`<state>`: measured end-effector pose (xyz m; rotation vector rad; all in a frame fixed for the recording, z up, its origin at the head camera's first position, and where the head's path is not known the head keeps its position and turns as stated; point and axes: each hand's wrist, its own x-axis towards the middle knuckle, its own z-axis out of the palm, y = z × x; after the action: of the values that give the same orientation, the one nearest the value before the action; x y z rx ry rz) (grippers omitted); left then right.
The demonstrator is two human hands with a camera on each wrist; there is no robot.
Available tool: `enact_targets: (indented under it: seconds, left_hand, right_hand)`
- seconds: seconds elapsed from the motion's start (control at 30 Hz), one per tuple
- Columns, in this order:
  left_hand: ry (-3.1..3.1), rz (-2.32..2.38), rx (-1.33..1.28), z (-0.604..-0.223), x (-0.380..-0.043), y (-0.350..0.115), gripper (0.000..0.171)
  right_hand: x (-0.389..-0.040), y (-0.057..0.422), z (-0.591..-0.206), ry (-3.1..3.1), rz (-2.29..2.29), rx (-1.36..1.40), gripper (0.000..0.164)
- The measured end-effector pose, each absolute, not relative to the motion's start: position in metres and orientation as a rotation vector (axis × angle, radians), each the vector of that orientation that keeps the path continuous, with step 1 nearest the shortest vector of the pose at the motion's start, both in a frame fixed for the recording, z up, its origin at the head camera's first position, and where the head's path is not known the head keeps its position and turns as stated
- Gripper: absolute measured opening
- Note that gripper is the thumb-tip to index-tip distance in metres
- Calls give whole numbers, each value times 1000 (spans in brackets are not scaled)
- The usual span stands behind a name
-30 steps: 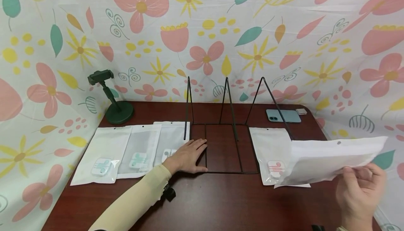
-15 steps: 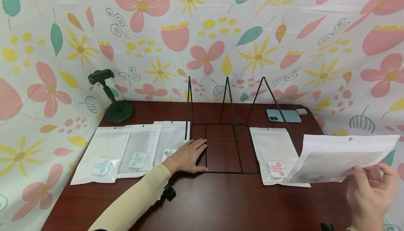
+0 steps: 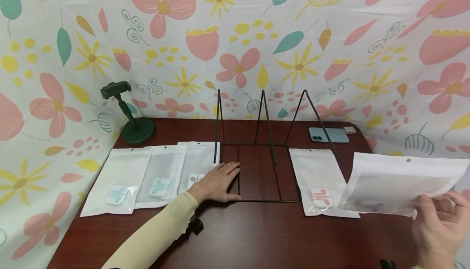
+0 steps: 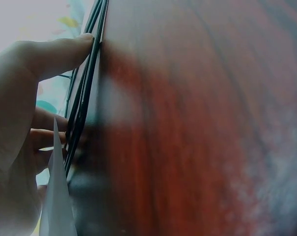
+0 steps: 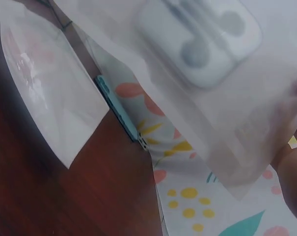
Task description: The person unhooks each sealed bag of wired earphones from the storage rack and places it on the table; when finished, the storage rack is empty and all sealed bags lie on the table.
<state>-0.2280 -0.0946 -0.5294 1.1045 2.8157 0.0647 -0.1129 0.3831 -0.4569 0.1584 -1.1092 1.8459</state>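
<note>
My left hand (image 3: 216, 181) lies over the left front of a black wire rack (image 3: 269, 132), fingers spread flat and thumb at the front base wire. In the left wrist view the thumb tip meets the rack's wires (image 4: 84, 98). Out at the right, my right hand (image 3: 442, 224) grips the lower edge of a white zip pouch (image 3: 404, 183) between thumb and fingers, raised above the table. A white earphone case (image 5: 202, 44) shows through that pouch in the right wrist view. Beside the rack lies another white pouch (image 3: 312, 171) with red earphones inside.
Left of the rack, three pouches overlap in a row: a white one (image 3: 123, 165), a greyish one (image 3: 167, 163) and one (image 3: 200, 156) partly behind the left hand. A green phone stand (image 3: 137, 130) stands back left. A blue phone (image 3: 328, 135) lies back right.
My right hand has carried the pouch to the right, off most of the pouch on the table. My left hand has stayed on the rack.
</note>
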Motion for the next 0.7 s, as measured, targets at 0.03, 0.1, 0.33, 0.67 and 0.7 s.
enact_targets:
  seconds: [0.03,0.1,0.33,0.67,0.7]
  left_hand:
    - [2814,65,1103,-529,-228,-95,97]
    - [2813,67,1099,-529,-228,-95,97]
    - [2809,61,1088,-529,-228,-94,96]
    - [2812,66,1094,-530,-228,-94,95]
    - [2813,65,1095,-530,-228,-94,95]
  right_hand:
    - [-113,384,-457,-1084,1868,171,38]
    - [-112,387,-458,-1034,1923,193,38]
    - [-113,401,-465,-1084,1937,117,39]
    - [-113,419,-474,-1125,1980,167,40]
    - [-113,420,-476,-1118,1985,168,40]
